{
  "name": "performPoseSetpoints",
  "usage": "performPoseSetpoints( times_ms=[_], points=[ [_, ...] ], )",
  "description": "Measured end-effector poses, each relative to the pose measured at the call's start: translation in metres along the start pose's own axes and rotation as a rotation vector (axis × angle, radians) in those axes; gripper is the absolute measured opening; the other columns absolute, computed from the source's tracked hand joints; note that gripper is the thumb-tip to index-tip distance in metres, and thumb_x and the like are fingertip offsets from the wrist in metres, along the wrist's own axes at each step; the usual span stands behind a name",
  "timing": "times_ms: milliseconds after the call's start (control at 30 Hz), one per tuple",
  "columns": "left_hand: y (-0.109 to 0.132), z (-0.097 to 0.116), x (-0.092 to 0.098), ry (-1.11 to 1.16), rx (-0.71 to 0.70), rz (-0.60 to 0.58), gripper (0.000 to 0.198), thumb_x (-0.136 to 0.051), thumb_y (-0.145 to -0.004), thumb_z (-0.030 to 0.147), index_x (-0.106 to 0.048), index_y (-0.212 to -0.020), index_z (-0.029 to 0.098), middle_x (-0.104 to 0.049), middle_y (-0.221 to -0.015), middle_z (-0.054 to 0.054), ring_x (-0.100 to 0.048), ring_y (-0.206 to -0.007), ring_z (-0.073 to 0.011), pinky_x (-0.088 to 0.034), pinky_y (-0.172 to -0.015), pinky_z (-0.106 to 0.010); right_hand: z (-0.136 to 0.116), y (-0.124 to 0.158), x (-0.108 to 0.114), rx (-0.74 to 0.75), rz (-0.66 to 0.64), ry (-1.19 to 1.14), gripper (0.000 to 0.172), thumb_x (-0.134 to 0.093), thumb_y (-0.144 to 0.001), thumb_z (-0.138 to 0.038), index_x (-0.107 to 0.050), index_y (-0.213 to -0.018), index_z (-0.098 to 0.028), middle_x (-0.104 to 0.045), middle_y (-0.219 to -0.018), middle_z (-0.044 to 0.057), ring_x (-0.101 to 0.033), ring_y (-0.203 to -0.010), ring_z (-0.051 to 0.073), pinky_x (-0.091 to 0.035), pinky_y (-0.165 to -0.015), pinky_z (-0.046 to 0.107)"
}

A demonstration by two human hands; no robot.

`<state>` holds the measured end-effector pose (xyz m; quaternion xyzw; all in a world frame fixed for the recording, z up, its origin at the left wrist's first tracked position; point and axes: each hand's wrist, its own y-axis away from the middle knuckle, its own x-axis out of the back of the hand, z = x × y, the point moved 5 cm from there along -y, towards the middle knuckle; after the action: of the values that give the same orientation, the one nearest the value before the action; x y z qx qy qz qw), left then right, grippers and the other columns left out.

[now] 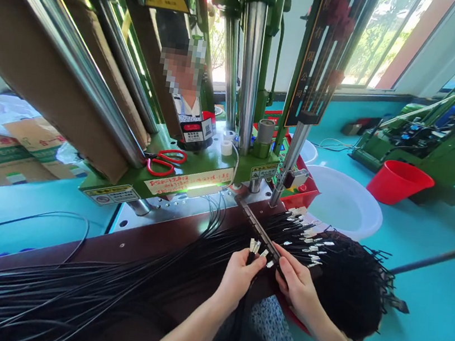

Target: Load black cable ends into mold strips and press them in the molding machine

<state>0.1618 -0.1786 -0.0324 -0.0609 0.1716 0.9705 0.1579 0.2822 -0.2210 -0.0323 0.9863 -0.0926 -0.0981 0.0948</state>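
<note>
My left hand [240,277] is closed round a small bunch of black cables, whose silver plug ends [254,246] stick up above my fingers. My right hand [295,281] pinches the near end of a long dark metal bar [259,230] that slants across the brown bench edge; one plug tip sits by its fingers. A thick sheaf of black cables [80,285] runs left along the bench. More cables with silver plugs [310,244] lie piled to the right of the bar.
A green moulding press [193,171] with chrome columns [250,66] stands behind the bench; red scissors [165,162] lie on its deck. Another person stands behind the machine. A white basin [345,204], a red bucket [399,180] and cardboard boxes [9,154] stand on the teal floor.
</note>
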Motion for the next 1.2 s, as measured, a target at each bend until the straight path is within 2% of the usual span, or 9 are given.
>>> performPoseSetpoints(
  times_ms=[133,267,367,433,567,633,833,1033,1200],
  points=[
    [0.001,0.002,0.001,0.048,0.066,0.012,0.039,-0.07,-0.056,0.048,-0.048,-0.059,0.015,-0.04,-0.043,0.006,-0.031,-0.037,-0.0045,-0.021,-0.036,-0.019,0.001,-0.001,0.0,0.021,-0.045,0.064,0.062,-0.052,-0.079,-0.052,-0.048,-0.126,-0.012,-0.029,-0.051,-0.007,-0.024,-0.042,0.006,-0.013,-0.038,0.02],
    [0.001,-0.001,0.004,0.036,0.063,0.059,0.04,-0.069,-0.055,0.05,-0.046,-0.06,0.017,-0.034,-0.04,0.009,-0.025,-0.032,-0.0036,-0.015,-0.034,-0.019,0.001,-0.001,-0.003,0.117,-0.107,0.215,0.062,-0.048,-0.082,-0.051,-0.044,-0.129,-0.011,-0.03,-0.051,-0.006,-0.027,-0.046,0.008,-0.018,-0.042,0.022],
    [0.001,0.003,0.008,-0.019,-0.041,0.073,0.037,-0.066,-0.062,0.048,-0.049,-0.06,0.015,-0.037,-0.043,0.007,-0.029,-0.037,-0.0042,-0.021,-0.037,-0.019,-0.001,-0.001,-0.004,0.095,-0.094,0.187,0.06,-0.05,-0.081,-0.051,-0.047,-0.127,-0.012,-0.033,-0.051,-0.006,-0.027,-0.045,0.008,-0.018,-0.041,0.021],
    [0.001,0.008,0.015,-0.031,-0.152,0.138,0.036,-0.061,-0.068,0.049,-0.052,-0.064,0.014,-0.041,-0.048,0.005,-0.035,-0.042,-0.0053,-0.027,-0.041,-0.019,-0.001,-0.001,-0.002,0.031,-0.042,0.097,0.059,-0.053,-0.078,-0.051,-0.05,-0.123,-0.013,-0.034,-0.052,-0.005,-0.026,-0.043,0.007,-0.016,-0.038,0.02],
    [0.0,0.01,0.03,0.084,-0.206,0.298,0.035,-0.048,-0.077,0.053,-0.049,-0.081,0.019,-0.031,-0.049,0.009,-0.026,-0.04,-0.0049,-0.023,-0.04,-0.017,-0.004,0.001,0.003,-0.02,0.033,-0.032,0.058,-0.056,-0.077,-0.049,-0.049,-0.124,-0.016,-0.029,-0.047,-0.008,-0.02,-0.038,0.005,-0.012,-0.034,0.017],
    [-0.002,0.009,0.029,0.086,-0.206,0.275,0.032,-0.047,-0.078,0.052,-0.045,-0.078,0.02,-0.029,-0.05,0.01,-0.023,-0.04,-0.005,-0.022,-0.04,-0.017,-0.004,0.002,0.003,-0.011,0.036,-0.059,0.059,-0.057,-0.077,-0.049,-0.048,-0.125,-0.016,-0.028,-0.046,-0.009,-0.019,-0.038,0.005,-0.012,-0.033,0.016],
    [-0.003,0.011,0.016,-0.129,-0.27,0.154,0.028,-0.061,-0.071,0.042,-0.053,-0.064,0.015,-0.048,-0.058,0.003,-0.039,-0.055,-0.0082,-0.031,-0.052,-0.02,-0.002,0.003,0.0,-0.025,0.002,-0.02,0.058,-0.059,-0.075,-0.051,-0.052,-0.121,-0.015,-0.03,-0.049,-0.007,-0.022,-0.04,0.005,-0.011,-0.033,0.017],
    [-0.006,-0.002,0.023,0.007,-0.097,0.187,0.03,-0.068,-0.061,0.043,-0.055,-0.061,0.016,-0.04,-0.044,0.006,-0.032,-0.042,-0.0062,-0.023,-0.042,-0.019,-0.001,-0.001,0.001,0.025,-0.108,0.137,0.06,-0.052,-0.079,-0.051,-0.049,-0.125,-0.013,-0.033,-0.051,-0.006,-0.025,-0.043,0.007,-0.016,-0.038,0.021],
    [-0.004,0.0,0.026,0.028,-0.087,0.182,0.032,-0.069,-0.06,0.044,-0.051,-0.06,0.016,-0.037,-0.041,0.008,-0.03,-0.037,-0.0049,-0.022,-0.039,-0.019,-0.002,-0.001,-0.005,0.089,-0.161,0.302,0.058,-0.05,-0.08,-0.05,-0.051,-0.124,-0.012,-0.031,-0.051,-0.005,-0.026,-0.047,0.009,-0.018,-0.043,0.023]
  ],
)
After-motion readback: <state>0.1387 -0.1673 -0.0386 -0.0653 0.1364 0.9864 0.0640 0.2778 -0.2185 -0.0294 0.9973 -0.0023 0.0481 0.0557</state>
